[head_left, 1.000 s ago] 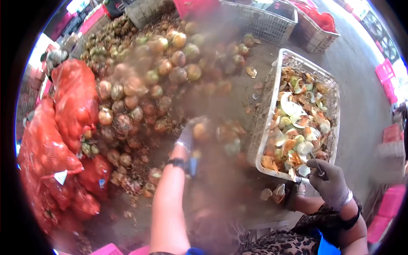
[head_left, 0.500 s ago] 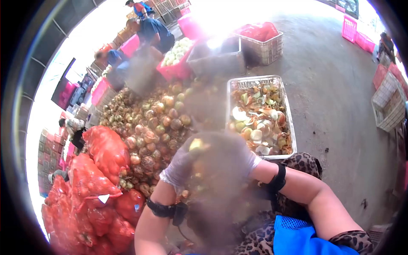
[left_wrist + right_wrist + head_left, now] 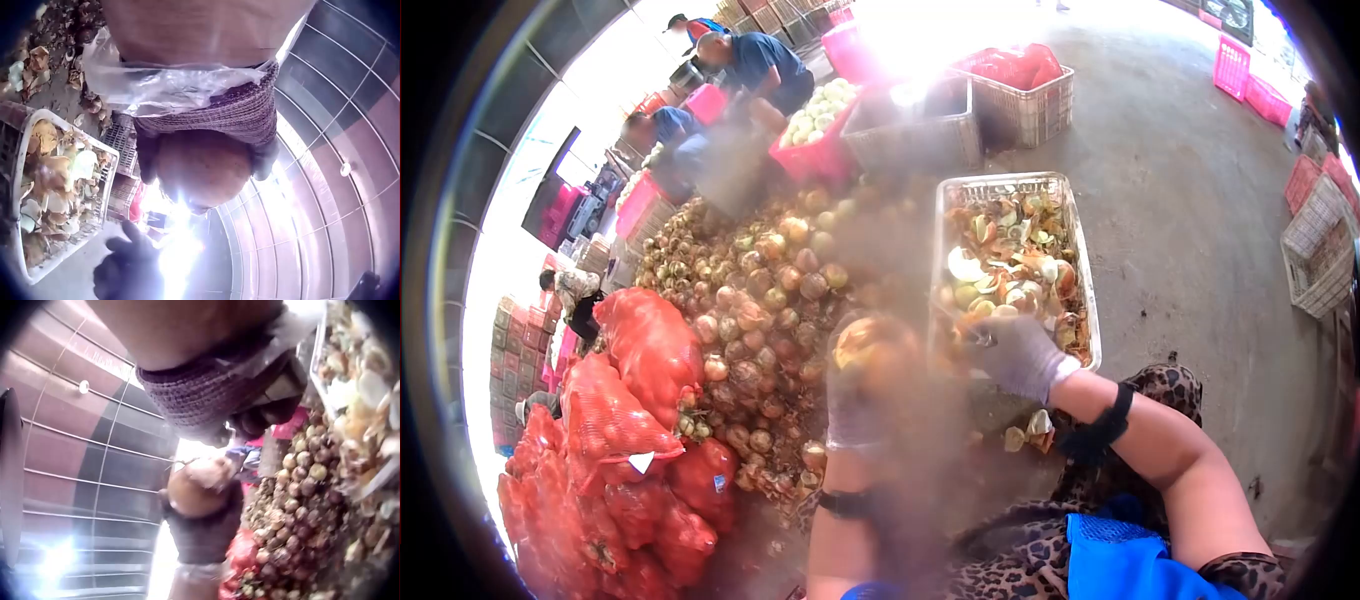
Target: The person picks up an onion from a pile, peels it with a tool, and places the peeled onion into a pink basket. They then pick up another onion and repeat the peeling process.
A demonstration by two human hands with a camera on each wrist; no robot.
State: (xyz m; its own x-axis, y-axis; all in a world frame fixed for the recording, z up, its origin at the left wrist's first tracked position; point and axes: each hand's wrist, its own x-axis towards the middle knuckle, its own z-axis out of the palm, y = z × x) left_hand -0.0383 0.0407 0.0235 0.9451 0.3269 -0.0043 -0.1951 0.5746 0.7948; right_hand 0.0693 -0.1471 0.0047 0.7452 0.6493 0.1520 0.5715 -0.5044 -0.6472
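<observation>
In my gloved left hand [image 3: 852,405] I hold a round brown onion [image 3: 862,343], raised over the near edge of the pile; haze blurs it in the head view. The left wrist view shows fingers wrapped around the onion [image 3: 203,169] from both sides. Some skin stands loose on it in the right wrist view. My gloved right hand [image 3: 1022,352] is at the near end of a white crate [image 3: 1000,182] of onion peelings. Its fingers curl round a small knife, whose pale handle [image 3: 284,389] shows between them; most of the blade is hidden.
A large heap of onions [image 3: 750,345] spreads ahead on the left, beside stuffed red mesh sacks [image 3: 635,345]. Behind it stand a pink crate [image 3: 800,160] of white onions and a grey crate [image 3: 915,130]. A person in blue [image 3: 765,75] bends at the back. Loose peel [image 3: 1030,430] lies near my knee.
My left hand has lifted the onion from low by the pile. Both hands came together in front, then my right hand moved away toward the crate. The head view has tilted up.
</observation>
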